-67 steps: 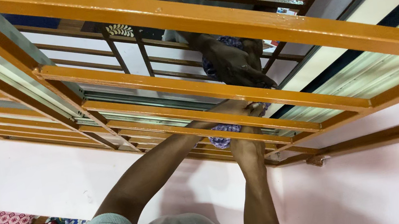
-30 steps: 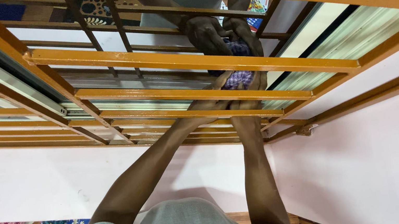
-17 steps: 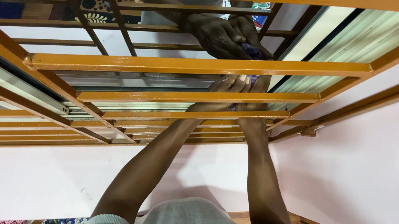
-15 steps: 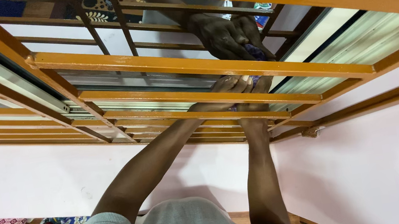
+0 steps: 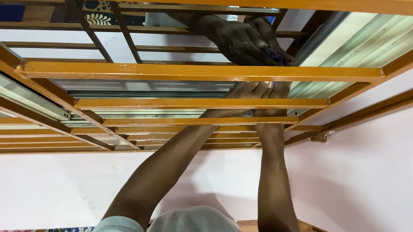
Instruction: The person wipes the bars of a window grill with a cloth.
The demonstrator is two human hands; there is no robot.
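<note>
— While the person is reaching both arms up through the orange window grille [image 5: 194, 71], what are the hands doing?

— The left hand [image 5: 240, 94] and the right hand [image 5: 275, 91] are pressing close together against the glass pane [image 5: 120, 85] behind the bars. Between them a small blue patterned cloth [image 5: 251, 113] is showing only a little. Both hands are seeming to grip it, but the fingers are mostly hidden by a bar, so how tightly they are closing is hard to tell.

— And the dark hands higher up?

— That is the reflection [image 5: 241, 40] in the glass, where a bit of the same cloth is also peeking out.

— How is the cloth likely behaving?

— It is looking soft, light and limp, bunching up easily. Probably it is wanting to slip out or fold over, so holding it as a wad in the palm, fingers spread behind, is seeming the safest. The glass itself is stiff but fragile, and the bars are leaving narrow room.
</note>
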